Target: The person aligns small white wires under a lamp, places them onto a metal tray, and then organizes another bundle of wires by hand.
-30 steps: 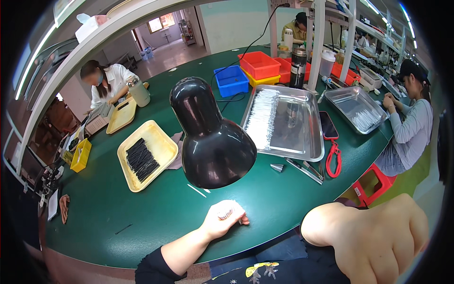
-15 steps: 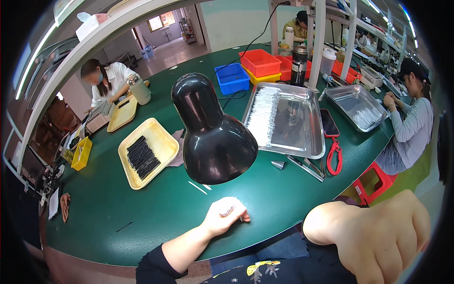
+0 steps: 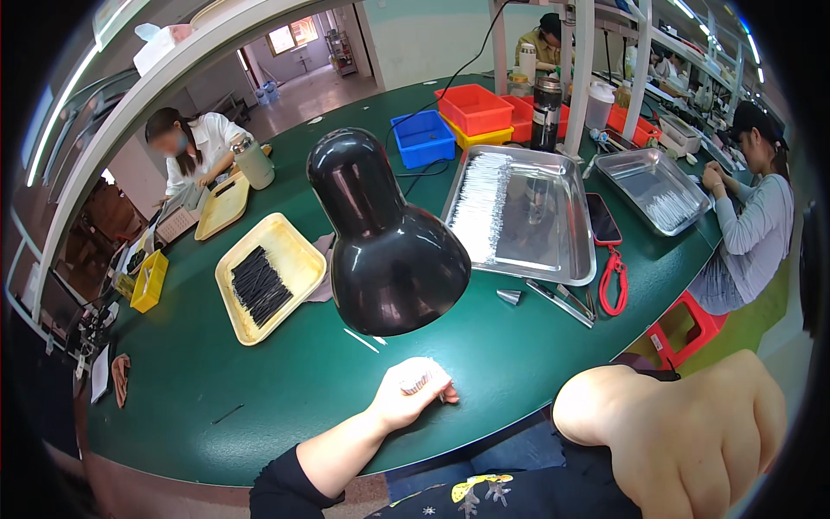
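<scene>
Under the black lamp, my left hand (image 3: 402, 406) is closed around a bundle of thin pale sticks (image 3: 418, 382), whose ends show above the fingers. It rests at the table's near side. My right hand (image 3: 692, 432) is raised close to the camera at the lower right, back of the hand up, fingers curled; its fingertips and anything in them are hidden. Two thin white sticks (image 3: 361, 341) lie beyond my left hand. One thin black stick (image 3: 227, 414) lies to its left.
A black desk lamp (image 3: 393, 259) stands mid-table. A cream tray (image 3: 298, 251) holds black sticks; a metal tray (image 3: 549, 225) holds white ones. Tweezers (image 3: 562, 304), a metal cone (image 3: 509, 297) and a phone (image 3: 603, 219) lie at right. Co-workers sit at left, right and back.
The view has shifted very slightly. Both hands keep the same pose and place.
</scene>
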`<state>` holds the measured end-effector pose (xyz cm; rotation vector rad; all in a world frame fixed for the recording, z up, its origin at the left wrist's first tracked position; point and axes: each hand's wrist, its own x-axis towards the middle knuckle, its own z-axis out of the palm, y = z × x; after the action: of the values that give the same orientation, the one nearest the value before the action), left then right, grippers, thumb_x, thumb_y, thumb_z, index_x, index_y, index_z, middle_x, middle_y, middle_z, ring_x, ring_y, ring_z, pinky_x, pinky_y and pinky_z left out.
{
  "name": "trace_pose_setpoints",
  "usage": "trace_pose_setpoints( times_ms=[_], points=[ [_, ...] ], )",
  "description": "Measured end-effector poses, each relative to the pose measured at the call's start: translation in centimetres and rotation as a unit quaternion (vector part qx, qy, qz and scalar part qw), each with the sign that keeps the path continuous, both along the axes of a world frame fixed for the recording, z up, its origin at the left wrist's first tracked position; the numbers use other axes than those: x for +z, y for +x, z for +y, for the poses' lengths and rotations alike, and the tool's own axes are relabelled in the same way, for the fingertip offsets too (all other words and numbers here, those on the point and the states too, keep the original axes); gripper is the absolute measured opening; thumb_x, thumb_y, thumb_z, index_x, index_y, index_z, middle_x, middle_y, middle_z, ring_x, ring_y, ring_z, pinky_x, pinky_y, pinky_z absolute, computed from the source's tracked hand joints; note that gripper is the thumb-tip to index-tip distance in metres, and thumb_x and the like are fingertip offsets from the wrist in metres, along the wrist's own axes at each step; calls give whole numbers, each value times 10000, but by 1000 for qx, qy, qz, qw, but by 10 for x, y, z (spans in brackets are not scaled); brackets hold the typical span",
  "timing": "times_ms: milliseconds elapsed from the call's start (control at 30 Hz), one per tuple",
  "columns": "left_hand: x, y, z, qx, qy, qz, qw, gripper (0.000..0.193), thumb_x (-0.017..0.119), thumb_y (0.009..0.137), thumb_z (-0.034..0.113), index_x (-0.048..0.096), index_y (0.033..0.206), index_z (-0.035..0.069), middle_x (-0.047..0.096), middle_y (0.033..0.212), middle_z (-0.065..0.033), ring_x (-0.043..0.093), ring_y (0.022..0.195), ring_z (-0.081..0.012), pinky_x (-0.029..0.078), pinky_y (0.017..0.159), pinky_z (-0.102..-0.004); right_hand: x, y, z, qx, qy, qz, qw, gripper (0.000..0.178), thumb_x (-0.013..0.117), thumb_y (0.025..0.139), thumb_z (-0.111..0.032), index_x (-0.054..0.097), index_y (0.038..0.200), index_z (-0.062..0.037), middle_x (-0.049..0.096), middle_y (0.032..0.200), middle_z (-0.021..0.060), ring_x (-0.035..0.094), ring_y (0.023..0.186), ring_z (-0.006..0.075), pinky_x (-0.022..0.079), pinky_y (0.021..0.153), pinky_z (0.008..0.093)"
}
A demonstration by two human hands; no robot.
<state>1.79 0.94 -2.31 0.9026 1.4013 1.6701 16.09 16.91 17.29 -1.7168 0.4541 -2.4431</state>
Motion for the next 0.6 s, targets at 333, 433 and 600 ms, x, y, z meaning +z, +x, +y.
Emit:
trace_pose_setpoints(
  times_ms=[333,433,600],
  points=[
    [-1,0,0,-1,-6,-9,1000,99,509,829,77,523,812,-20,580,732,-90,576,689,-156,477,654,-272,-9,13,-6,-58,-28,-24,998,198,515,718,20,478,525,41,473,538,161,496,513,256,523,597,442],
    [-2,-1,-1,-7,10,-21,1000,97,509,829,73,522,810,-20,579,731,-91,577,691,-156,476,650,-270,-4,14,-6,-91,-30,-62,993,198,522,713,25,477,521,40,476,535,158,498,512,256,523,590,433],
    [-1,0,1,-8,8,-21,1000,91,506,830,68,519,820,-22,578,731,-93,579,695,-161,477,653,-273,-13,31,-4,-151,-82,-90,981,203,525,711,30,473,515,40,476,530,150,500,511,253,522,588,409]
  ],
)
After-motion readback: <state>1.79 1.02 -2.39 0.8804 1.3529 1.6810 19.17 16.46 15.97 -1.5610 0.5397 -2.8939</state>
